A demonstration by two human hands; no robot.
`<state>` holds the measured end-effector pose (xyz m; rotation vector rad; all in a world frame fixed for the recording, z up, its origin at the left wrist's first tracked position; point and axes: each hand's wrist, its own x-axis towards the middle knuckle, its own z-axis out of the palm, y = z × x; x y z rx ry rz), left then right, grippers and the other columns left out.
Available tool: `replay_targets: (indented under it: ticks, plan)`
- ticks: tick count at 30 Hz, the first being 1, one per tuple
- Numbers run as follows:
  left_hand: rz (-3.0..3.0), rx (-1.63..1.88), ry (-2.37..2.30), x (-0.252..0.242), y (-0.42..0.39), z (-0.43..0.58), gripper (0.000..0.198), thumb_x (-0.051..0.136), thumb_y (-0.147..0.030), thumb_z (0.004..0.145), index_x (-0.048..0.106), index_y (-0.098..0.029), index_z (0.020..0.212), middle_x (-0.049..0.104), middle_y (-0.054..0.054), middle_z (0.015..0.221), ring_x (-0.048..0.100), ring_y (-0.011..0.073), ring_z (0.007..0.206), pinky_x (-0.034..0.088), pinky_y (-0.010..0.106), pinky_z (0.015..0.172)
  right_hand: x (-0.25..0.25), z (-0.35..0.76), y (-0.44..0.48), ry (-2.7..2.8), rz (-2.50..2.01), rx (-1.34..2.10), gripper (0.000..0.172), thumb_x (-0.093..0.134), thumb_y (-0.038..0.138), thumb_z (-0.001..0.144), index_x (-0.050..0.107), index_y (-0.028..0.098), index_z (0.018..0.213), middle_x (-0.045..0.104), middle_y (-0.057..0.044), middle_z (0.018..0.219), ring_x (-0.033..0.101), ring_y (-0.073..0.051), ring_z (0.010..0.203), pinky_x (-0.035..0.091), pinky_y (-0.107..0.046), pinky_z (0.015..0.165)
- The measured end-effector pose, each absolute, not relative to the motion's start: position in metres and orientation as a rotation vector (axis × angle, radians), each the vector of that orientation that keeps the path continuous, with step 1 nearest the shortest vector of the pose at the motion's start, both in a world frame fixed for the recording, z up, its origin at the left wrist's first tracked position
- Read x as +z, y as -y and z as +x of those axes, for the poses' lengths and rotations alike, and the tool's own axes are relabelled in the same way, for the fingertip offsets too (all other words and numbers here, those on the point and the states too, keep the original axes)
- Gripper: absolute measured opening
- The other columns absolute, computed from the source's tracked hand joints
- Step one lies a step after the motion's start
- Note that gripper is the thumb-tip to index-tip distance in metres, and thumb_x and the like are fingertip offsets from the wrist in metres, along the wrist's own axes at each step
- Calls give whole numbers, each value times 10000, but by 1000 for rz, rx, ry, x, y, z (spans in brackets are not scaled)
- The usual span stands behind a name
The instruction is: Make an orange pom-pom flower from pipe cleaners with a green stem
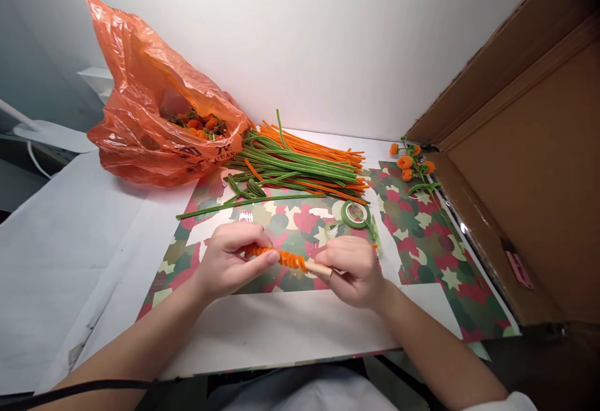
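An orange pipe cleaner (293, 260) is coiled around a thin wooden stick (319, 268), held level above the patterned mat. My left hand (237, 258) is closed on the coil, with thumb and fingers pinching its left part. My right hand (352, 272) is wrapped round the bare right end of the stick. A short orange tip shows just past the right knuckles. Beyond my right hand lies a roll of green tape (355, 215), its loose end trailing to the right.
Bundles of green pipe cleaners (300, 164) and orange pipe cleaners (319, 142) lie at the back. An orange plastic bag (145, 92) with orange flowers inside stands at the left. Finished-looking orange flowers (405, 162) lie right, beside a cardboard wall (525, 180) and a pink cutter (518, 266).
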<state>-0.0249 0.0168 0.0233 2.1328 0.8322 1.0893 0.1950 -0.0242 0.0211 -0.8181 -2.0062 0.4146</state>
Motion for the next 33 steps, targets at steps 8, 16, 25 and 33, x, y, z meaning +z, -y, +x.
replay_targets:
  ticks: [8, 16, 25, 33]
  plan:
    - [2455, 1039, -800, 28, -17, -24, 281, 579, -300, 837, 570, -200, 575, 491, -44, 421, 388, 100, 411, 323, 250, 473, 30, 207, 14, 2024, -957, 362, 260, 519, 229, 925, 600, 178, 683, 483, 32, 528, 377, -88, 481, 307, -229, 494]
    - [2101, 938, -1381, 24, -14, -18, 343, 586, -386, 835, 604, -176, 564, 496, -30, 459, 407, 99, 439, 306, 228, 443, 22, 197, 23, 1999, -967, 331, 257, 503, 135, 891, 534, 174, 639, 377, 47, 506, 314, -94, 478, 236, -255, 475]
    - [1736, 918, -905, 25, -14, -19, 380, 596, -385, 829, 542, -167, 523, 471, -31, 439, 387, 83, 404, 299, 207, 379, 22, 203, 15, 1961, -839, 884, 404, 459, 339, 955, 526, 177, 591, 398, 36, 499, 330, -85, 471, 287, -237, 459]
    - [2073, 944, -685, 32, -13, -21, 406, 541, -412, 885, 585, -191, 547, 481, -26, 403, 377, 97, 402, 301, 247, 422, 33, 211, 12, 1953, -826, 764, 373, 516, 352, 937, 546, 183, 606, 439, 42, 479, 361, -83, 468, 299, -226, 461]
